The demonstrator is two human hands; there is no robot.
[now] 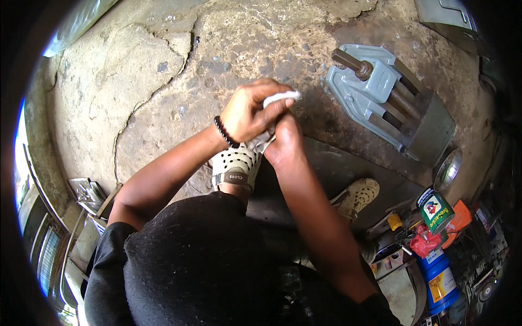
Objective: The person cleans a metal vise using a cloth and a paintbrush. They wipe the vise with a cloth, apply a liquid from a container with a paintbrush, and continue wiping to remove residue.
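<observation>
Left hand (255, 110) pinches white rag (283, 97), wiping likely; right hand (286, 140) grip hidden, can't tell; next move needs steady hold.

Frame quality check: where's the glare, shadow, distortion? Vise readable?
Head view: glare blows out parts of the left rim; fisheye bends edges, corners go black. Head view: black headwear is dark with little detail; white rag in the left grip looks near overexposed. Head view: grey bench vise reads clearly, no obvious blur.
</observation>
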